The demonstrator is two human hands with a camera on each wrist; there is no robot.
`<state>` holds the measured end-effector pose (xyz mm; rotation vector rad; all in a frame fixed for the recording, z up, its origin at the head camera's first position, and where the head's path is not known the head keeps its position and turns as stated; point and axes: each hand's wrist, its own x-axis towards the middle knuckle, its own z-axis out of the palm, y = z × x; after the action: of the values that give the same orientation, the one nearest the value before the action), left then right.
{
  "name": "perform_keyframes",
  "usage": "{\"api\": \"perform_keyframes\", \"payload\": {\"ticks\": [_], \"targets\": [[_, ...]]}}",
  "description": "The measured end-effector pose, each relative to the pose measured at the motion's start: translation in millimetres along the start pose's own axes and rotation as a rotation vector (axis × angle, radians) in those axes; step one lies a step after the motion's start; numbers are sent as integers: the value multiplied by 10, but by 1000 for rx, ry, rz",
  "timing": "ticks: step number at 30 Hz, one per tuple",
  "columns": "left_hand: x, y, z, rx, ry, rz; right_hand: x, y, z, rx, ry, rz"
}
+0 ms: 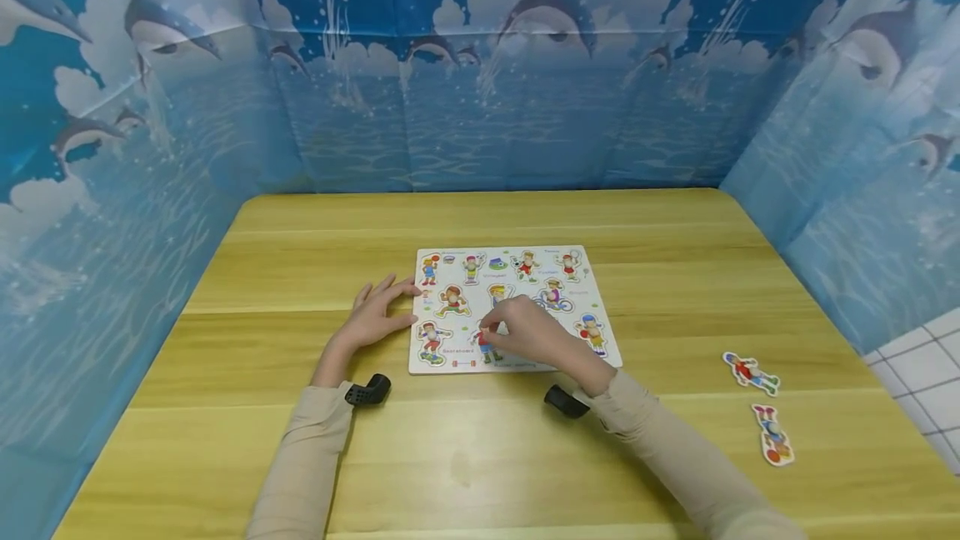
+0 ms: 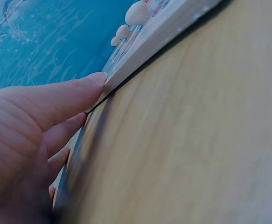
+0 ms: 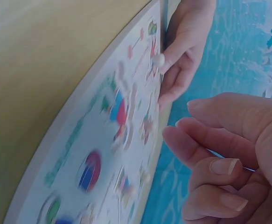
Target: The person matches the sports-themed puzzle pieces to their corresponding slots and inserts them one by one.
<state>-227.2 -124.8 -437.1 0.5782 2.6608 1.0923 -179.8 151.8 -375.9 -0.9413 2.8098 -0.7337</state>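
Observation:
A white peg puzzle board [image 1: 414, 361] with colourful sports figures lies on the table. My left hand [image 1: 371, 319] rests at its left edge, the thumb [image 2: 84, 88] and extended fingers touching the side in the left wrist view. Over the lower middle of the board is my right hand [image 1: 536, 332], next to a red-shirted figure [image 1: 486, 344]. In the right wrist view, this hand's thumb and forefinger stand apart, with nothing between them and the other fingers loosely bent. White knobs [image 2: 138, 13] stick up from pieces. The hand partly hides the hockey figure [image 1: 498, 293].
Two loose puzzle pieces lie on the table to the right: a red-shirted figure [image 1: 752, 373] and a figure with an orange ball [image 1: 772, 435]. The wooden table [image 1: 300, 232] is bordered by a blue dolphin curtain [image 1: 480, 132]. White floor tiles [image 1: 922, 369] show at far right.

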Motion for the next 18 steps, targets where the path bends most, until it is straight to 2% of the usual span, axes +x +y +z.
{"api": "perform_keyframes", "payload": {"ticks": [6, 14, 18], "targets": [[13, -4, 6, 5, -3, -6, -190, 111, -75, -46, 40, 5], [-7, -1, 2, -4, -3, -4, -340, 222, -155, -62, 53, 43], [10, 12, 2, -2, -7, 4, -426, 287, -193, -63, 81, 89]]}}
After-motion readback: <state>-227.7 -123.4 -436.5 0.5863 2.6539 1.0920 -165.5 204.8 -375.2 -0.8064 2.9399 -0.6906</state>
